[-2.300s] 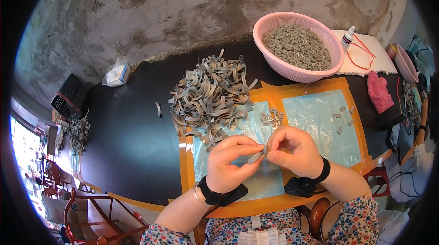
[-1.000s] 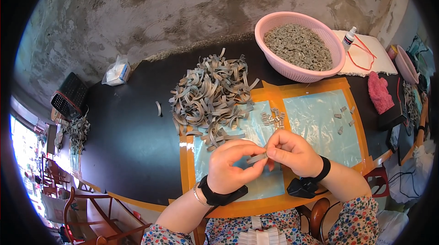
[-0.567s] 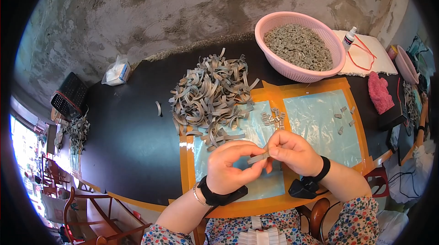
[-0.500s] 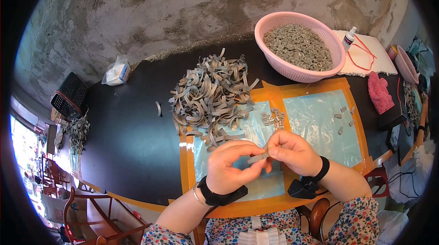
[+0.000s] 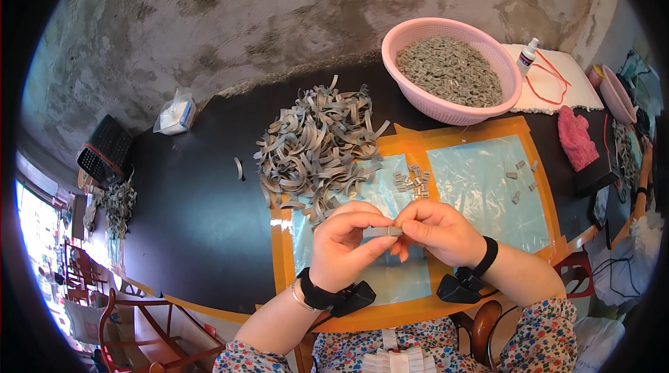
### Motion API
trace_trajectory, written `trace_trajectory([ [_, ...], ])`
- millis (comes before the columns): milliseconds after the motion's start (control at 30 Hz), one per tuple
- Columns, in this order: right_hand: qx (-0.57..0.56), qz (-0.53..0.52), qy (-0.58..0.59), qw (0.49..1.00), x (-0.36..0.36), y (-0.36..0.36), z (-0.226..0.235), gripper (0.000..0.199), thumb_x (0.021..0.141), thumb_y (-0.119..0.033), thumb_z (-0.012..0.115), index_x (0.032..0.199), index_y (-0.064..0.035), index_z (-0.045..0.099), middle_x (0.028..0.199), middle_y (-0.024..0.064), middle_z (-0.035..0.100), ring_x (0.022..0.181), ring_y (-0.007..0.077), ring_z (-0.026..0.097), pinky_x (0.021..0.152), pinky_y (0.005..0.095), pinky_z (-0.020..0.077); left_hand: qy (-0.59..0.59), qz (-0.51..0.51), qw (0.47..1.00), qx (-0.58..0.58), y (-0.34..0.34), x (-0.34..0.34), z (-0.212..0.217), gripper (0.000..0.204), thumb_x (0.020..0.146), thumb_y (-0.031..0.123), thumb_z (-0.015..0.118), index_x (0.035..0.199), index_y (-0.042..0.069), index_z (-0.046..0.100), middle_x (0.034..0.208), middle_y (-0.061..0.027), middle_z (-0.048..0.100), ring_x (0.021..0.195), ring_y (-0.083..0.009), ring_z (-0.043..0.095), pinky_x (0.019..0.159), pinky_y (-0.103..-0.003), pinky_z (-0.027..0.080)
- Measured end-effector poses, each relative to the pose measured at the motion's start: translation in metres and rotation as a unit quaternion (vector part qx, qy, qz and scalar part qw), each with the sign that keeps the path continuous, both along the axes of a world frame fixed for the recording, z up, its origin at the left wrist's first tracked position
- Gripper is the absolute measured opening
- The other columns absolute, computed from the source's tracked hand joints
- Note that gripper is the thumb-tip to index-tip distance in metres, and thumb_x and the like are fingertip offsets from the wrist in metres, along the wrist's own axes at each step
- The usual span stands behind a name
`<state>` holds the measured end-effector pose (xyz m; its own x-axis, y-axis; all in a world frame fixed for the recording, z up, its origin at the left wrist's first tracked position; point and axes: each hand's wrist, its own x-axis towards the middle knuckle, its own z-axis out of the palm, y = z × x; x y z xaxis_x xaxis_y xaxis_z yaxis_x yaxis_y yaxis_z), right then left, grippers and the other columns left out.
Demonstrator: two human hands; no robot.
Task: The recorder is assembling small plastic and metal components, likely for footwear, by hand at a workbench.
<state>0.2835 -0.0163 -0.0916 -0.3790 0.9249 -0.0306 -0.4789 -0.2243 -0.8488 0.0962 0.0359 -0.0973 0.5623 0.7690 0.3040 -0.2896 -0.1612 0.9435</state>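
Note:
Between my two hands is a short grey strip (image 5: 377, 232), held level over the blue plastic sheet. My left hand (image 5: 345, 244) pinches it with thumb and fingers from the left. At its right end my right hand (image 5: 437, 232) has thumb and forefinger closed, where a small grey buckle-like piece (image 5: 395, 231) seems to sit around the strip. Just beyond my hands lies a small cluster of similar metallic pieces (image 5: 414, 180). A large heap of curved grey strips (image 5: 317, 140) rises behind my left hand, its near edge partly hidden by that hand.
At the back right stands a pink basket (image 5: 512, 84) full of small grey pieces. Beside it are a white bottle (image 5: 527, 56) and a pink cloth (image 5: 578, 139). Several loose pieces (image 5: 516, 198) lie on the right sheet. A plastic bag (image 5: 175, 114) sits at the far left.
Both hands have shifted slightly left. The strip between them has turned from slanting to nearly level, and more of it shows. My view has moved a little.

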Motion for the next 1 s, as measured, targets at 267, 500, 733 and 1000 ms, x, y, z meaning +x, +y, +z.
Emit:
trace_trajectory([
  [267,0.002,0.008,-0.027,1.0,-0.002,-0.001,0.0,0.018,0.094,-0.017,0.048,0.098,-0.001,0.054,0.09,0.0091,0.062,0.078,0.0125,0.058,0.071,0.0247,0.0471,-0.14,-0.116,0.973,-0.143,0.002,0.0,-0.003,0.026,0.078,-0.009,0.06,0.103,-0.003,0.058,0.102,-0.0138,0.055,0.092,-0.0203,0.058,0.073,-0.032,0.055],
  [500,0.073,-0.102,-0.082,0.989,-0.005,-0.004,0.002,0.013,0.092,-0.014,0.052,0.098,-0.0026,0.054,0.094,0.0039,0.057,0.08,0.0082,0.053,0.07,0.0224,0.0444,-0.053,-0.053,0.997,0.01,0.003,0.0,0.001,0.028,0.075,-0.001,0.068,0.101,-0.001,0.059,0.096,-0.0134,0.061,0.091,-0.022,0.057,0.08,-0.033,0.046],
  [733,0.1,-0.071,-0.119,0.985,0.003,-0.002,0.021,0.02,0.089,-0.011,0.056,0.107,-0.0021,0.056,0.091,0.0014,0.056,0.078,0.0058,0.051,0.069,0.021,0.0435,-0.001,-0.011,1.0,-0.013,-0.008,0.005,0.007,0.057,0.07,-0.007,0.07,0.117,-0.001,0.038,0.092,-0.0096,0.062,0.093,-0.0173,0.06,0.087,-0.031,0.043],
  [1000,0.074,-0.03,-0.112,0.99,0.002,-0.003,0.017,0.012,0.089,-0.011,0.056,0.097,-0.0027,0.057,0.087,-0.0003,0.057,0.075,0.0043,0.051,0.065,0.0195,0.0426,0.042,-0.013,0.999,-0.023,-0.008,0.003,0.004,0.047,0.069,-0.003,0.072,0.109,-0.002,0.047,0.098,-0.009,0.059,0.094,-0.0153,0.057,0.086,-0.029,0.044],
])
